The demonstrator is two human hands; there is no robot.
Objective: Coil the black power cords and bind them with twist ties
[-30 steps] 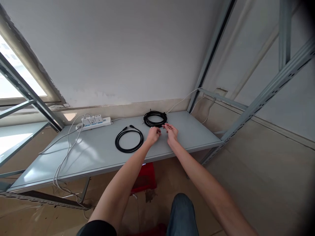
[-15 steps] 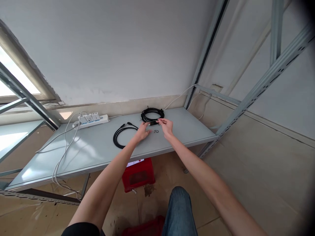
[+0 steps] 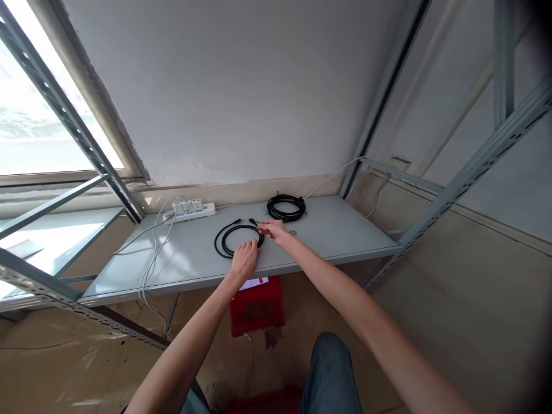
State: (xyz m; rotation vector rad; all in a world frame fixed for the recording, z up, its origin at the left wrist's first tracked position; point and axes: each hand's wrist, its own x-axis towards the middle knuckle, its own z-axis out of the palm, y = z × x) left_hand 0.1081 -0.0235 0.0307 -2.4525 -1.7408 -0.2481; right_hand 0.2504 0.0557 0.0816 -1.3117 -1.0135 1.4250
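Knee: a leg in blue jeans (image 3: 328, 368) shows at the bottom of the view, closest of all.
Floor: brown and shiny, with a red stool (image 3: 257, 303) standing under the shelf.
Shelf: a long grey metal shelf (image 3: 190, 261) runs from left to right, with a grey frame post (image 3: 470, 167) on the right.
Left hand: the left hand (image 3: 244, 260) lies palm down near the front edge of the shelf. Its fingers are held close together and point at the near side of the loose cable. The tips touch the cable or are just beside it; the view does not show which.
Loose cable: the loose black cable (image 3: 236, 238) lies flat on the shelf in a round coil, with its two plug ends sticking out at the top.
Right hand: the right hand (image 3: 274, 229) is at the right side of the same coil. Its thumb and first fingers are pinched together there, on the cable or on something tiny; it is too small to tell.
Small tie: a little black twist tie (image 3: 292, 233) lies on the shelf just beside the right hand.
Tied cable: a second black cable bundle (image 3: 286, 207) sits farther back, close to the wall, apart from both hands.
Power strip: a white power strip (image 3: 188, 210) lies at the back left, with white wires (image 3: 152, 259) hanging down over the front edge.
Wall: a plain white wall (image 3: 241, 92) is behind it all, with a bright window (image 3: 38, 132) on the left.
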